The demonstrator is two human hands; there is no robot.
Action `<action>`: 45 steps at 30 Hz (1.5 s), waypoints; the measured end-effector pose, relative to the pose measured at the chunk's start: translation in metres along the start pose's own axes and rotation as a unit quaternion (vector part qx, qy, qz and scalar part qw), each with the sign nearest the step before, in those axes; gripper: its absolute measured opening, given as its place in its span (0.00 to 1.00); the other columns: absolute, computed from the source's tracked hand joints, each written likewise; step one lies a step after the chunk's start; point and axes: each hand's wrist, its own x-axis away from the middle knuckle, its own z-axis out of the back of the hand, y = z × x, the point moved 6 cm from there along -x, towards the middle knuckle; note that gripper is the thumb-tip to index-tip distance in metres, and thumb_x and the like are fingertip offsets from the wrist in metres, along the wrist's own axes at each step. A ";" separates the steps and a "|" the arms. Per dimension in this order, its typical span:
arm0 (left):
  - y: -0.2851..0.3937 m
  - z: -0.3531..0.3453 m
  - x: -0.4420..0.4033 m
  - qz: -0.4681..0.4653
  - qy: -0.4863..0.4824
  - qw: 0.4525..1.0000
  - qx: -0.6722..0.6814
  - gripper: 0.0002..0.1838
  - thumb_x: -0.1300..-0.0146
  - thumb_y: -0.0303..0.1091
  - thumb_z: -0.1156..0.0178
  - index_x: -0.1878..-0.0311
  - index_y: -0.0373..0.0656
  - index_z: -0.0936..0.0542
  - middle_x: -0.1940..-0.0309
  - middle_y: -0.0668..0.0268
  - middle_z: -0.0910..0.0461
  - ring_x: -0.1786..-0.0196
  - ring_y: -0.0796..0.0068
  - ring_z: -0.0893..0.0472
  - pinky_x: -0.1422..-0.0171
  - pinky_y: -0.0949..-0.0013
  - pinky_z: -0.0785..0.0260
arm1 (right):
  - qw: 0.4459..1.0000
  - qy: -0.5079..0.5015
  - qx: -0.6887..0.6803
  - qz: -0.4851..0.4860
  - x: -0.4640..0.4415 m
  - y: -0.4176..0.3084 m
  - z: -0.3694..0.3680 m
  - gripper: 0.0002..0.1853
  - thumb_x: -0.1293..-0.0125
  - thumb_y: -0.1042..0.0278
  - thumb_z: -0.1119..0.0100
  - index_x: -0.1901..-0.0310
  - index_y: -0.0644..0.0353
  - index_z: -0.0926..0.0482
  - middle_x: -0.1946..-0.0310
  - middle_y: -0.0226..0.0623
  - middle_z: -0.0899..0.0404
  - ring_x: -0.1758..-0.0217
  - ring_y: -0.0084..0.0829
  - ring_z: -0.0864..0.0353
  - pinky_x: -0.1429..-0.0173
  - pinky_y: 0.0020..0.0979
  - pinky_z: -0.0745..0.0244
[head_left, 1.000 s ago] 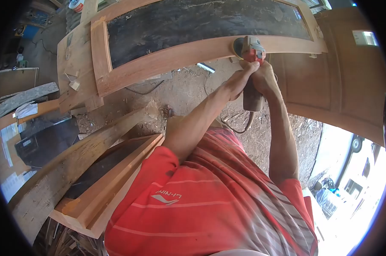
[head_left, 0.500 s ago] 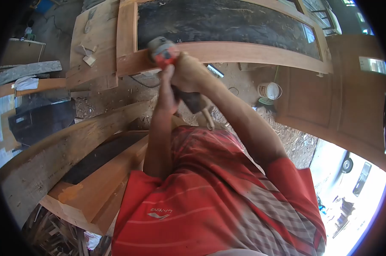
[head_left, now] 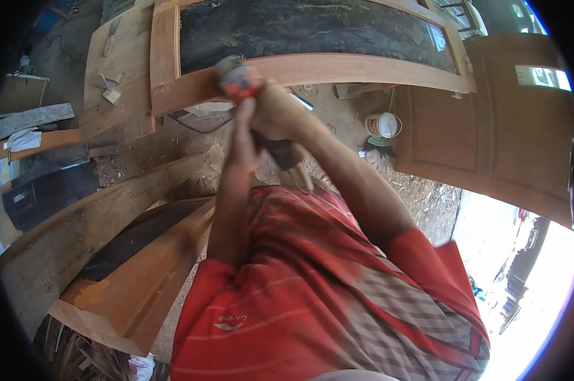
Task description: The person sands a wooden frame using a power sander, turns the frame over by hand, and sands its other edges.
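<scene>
A power tool that looks like an angle grinder (head_left: 241, 82), with a grey head and red body, is held in both hands near the front rail of a wooden door frame (head_left: 337, 70). My right hand (head_left: 276, 111) wraps around its body. Below and to the left, my left hand (head_left: 244, 136) closes on the tool too, its fingers partly blurred. The dark rear of the tool points back toward my red shirt (head_left: 299, 267). Blur hides whether the tool's head touches the rail. A dark, dusty panel (head_left: 312, 38) fills the frame.
A plywood board (head_left: 112, 76) with a small wooden block (head_left: 112, 95) adjoins the frame. A thick curved plank (head_left: 122, 203) and a wooden piece (head_left: 134, 286) lie to my left. A white bucket (head_left: 382, 125) stands right, by a large brown door panel (head_left: 464, 120).
The view has shifted slightly, so the surroundings sit a little further left and up. Both hands still grip the grinder by the rail.
</scene>
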 end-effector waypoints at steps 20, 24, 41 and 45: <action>-0.067 -0.069 -0.012 0.087 -0.057 0.994 -0.045 0.38 0.19 0.65 0.52 0.22 0.43 0.31 0.29 0.63 0.22 0.28 0.68 0.22 0.21 0.59 0.32 | 0.989 0.035 -0.030 -0.142 0.061 0.068 0.067 0.46 0.37 0.41 0.28 0.41 0.87 0.30 0.55 0.71 0.15 0.45 0.62 0.11 0.44 0.51 0.16; -0.120 -0.114 -0.045 0.151 -0.149 0.976 -0.057 0.39 0.19 0.64 0.51 0.21 0.42 0.32 0.28 0.62 0.23 0.26 0.67 0.23 0.21 0.58 0.32 | 0.974 0.121 -0.005 -0.190 0.087 0.121 0.120 0.39 0.36 0.43 0.28 0.50 0.85 0.23 0.60 0.68 0.13 0.50 0.59 0.08 0.48 0.50 0.14; -0.118 -0.187 -0.060 -0.283 -0.005 0.750 -0.598 0.32 0.24 0.41 0.36 0.26 0.30 0.29 0.29 0.41 0.25 0.24 0.47 0.26 0.19 0.49 0.36 | 0.933 0.218 -0.144 -0.246 0.187 0.339 0.310 0.21 0.30 0.48 0.31 0.56 0.61 0.13 0.67 0.25 0.17 0.63 0.18 0.20 0.57 0.30 0.23; -0.019 -0.091 -0.050 -0.336 0.201 0.537 -0.747 0.40 0.20 0.52 0.43 0.19 0.28 0.37 0.19 0.36 0.38 0.16 0.37 0.39 0.12 0.41 0.50 | 0.954 0.178 -0.072 -0.229 0.149 0.251 0.262 0.24 0.36 0.45 0.30 0.59 0.63 0.13 0.68 0.39 0.13 0.63 0.30 0.14 0.54 0.38 0.19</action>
